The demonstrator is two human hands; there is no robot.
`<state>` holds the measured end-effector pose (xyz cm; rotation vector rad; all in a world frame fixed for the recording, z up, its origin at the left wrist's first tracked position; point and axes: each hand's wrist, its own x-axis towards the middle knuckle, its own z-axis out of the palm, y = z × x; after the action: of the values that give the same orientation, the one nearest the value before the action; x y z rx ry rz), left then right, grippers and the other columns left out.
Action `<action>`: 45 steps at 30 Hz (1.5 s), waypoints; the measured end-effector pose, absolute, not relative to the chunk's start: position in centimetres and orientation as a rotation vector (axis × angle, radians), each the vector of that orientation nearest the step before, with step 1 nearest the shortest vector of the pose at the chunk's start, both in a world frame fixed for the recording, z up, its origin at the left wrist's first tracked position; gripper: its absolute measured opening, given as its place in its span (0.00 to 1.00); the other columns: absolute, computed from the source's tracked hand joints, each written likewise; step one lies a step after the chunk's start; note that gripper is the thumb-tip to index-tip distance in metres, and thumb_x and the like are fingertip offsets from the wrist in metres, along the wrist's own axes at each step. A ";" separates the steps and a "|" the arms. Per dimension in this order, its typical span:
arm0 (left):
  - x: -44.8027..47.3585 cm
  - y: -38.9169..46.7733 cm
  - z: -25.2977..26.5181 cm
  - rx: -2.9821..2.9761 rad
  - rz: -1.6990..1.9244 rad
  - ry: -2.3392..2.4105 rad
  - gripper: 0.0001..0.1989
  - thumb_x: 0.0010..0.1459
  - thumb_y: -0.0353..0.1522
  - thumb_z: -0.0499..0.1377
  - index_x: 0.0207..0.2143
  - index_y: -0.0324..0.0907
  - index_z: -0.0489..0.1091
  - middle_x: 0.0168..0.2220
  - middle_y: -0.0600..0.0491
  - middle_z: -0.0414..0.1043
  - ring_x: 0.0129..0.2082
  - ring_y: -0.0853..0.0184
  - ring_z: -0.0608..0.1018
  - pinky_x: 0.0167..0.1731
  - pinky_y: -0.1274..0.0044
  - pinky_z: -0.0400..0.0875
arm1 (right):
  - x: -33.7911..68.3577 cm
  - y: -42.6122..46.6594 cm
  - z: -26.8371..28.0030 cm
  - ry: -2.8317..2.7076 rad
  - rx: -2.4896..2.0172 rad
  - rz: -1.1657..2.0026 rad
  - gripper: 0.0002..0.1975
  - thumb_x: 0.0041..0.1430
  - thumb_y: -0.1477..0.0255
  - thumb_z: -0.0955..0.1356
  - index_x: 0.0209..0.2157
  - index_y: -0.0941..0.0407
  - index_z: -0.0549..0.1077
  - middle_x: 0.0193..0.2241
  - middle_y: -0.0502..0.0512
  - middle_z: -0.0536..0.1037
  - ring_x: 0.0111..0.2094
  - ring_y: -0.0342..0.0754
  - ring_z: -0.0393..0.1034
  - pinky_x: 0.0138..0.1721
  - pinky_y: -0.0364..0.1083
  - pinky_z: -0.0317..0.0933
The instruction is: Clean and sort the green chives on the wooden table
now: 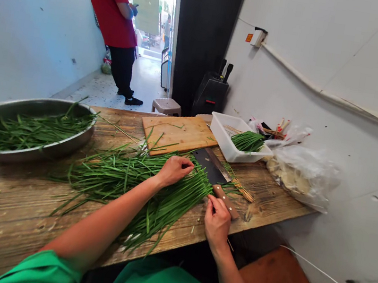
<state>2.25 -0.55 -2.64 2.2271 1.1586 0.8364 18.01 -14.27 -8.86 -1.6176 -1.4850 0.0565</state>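
A wide heap of long green chives [164, 204] lies across the wooden table, cut ends to the right. Over its upper part, my left hand [174, 170] is closed, fingertips pinched at the chive stalks; what lies between them is mostly hidden. My right hand [217, 220] is closed in a pinch by the cut ends, and a thin stick like a bamboo skewer [230, 245] shows under its wrist. Just beyond it lies a cleaver [212, 166] with a riveted wooden handle [225, 201]. Loose bamboo skewers [244, 190] rest beside the blade.
A large metal basin [87, 134] of greens stands left. Behind the heap is a cutting board [179, 133]; right of it, a white plastic tub [219, 134] holds bundled chives. Plastic bags [302, 171] sit against the wall. A person in a red shirt [106, 4] stands by the doorway.
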 end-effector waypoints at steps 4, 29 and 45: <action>2.5 -0.9 -3.0 2.220 0.816 1.108 0.12 0.51 0.33 0.54 0.31 0.40 0.76 0.29 0.54 0.76 0.28 0.71 0.74 0.30 0.82 0.64 | 18.0 -14.3 -8.9 -1.492 -1.605 0.061 0.15 0.59 0.72 0.58 0.38 0.58 0.74 0.32 0.58 0.76 0.33 0.46 0.70 0.36 0.44 0.62; -0.8 1.1 -2.3 2.774 0.378 1.437 0.09 0.50 0.33 0.55 0.27 0.41 0.75 0.30 0.46 0.72 0.37 0.60 0.70 0.42 0.69 0.54 | 18.0 -14.3 -9.0 -1.470 -1.595 0.063 0.14 0.59 0.72 0.58 0.38 0.59 0.74 0.31 0.58 0.76 0.33 0.47 0.70 0.36 0.45 0.62; 0.0 -0.4 -2.3 2.703 0.395 1.637 0.12 0.52 0.28 0.52 0.27 0.36 0.75 0.32 0.41 0.71 0.38 0.56 0.70 0.41 0.65 0.57 | 18.4 -14.8 -9.9 -1.496 -1.562 0.009 0.16 0.59 0.67 0.59 0.37 0.59 0.74 0.32 0.60 0.77 0.33 0.49 0.70 0.36 0.46 0.62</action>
<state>0.05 -0.43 -2.34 2.7029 1.6368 0.3950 18.41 -14.81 -9.94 -1.5623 -1.4960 0.0090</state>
